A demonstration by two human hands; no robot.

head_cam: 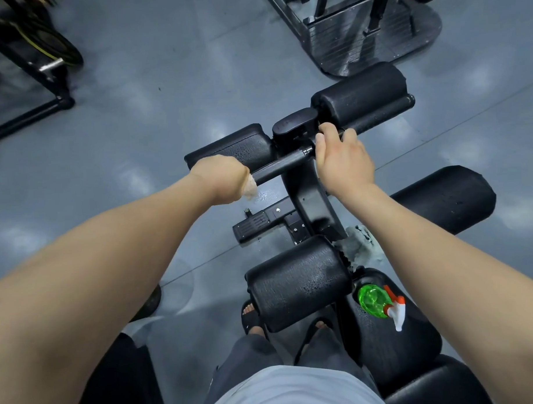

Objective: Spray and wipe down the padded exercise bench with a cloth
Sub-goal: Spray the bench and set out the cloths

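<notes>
Left hand (pixel 219 180) is closed in a fist at the near end of the black crossbar (pixel 283 163), with a pale cloth (pixel 250 188) bunched inside it and poking out beside the bar; its fingers are hidden behind the wrist. Right hand (pixel 343 158) is closed too, fingers curled over the same bar just beside the centre post of the frame (pixel 313 200), with nothing else in it.

Both hands are at the foot end of the padded exercise bench (pixel 394 357), among its 4 roller pads. The green spray bottle (pixel 374 300) has been put down on the seat pad, near the right forearm, nozzle pointing away from the rollers. With the bottle set aside and the cloth on the bar, the work looks to be in its wiping stage, probably around the middle.

The nearest roller pad (pixel 295 282) shows speckles that could be spray droplets or cracked vinyl; I cannot tell which. A wet-looking patch glints on the floor (pixel 268 197) under the cloth. Which pads are already wiped cannot be judged; the seat pad under the bottle likely remains. A grey ragged mass (pixel 360 244) beside the near roller may be torn foam or a 2nd rag.
</notes>
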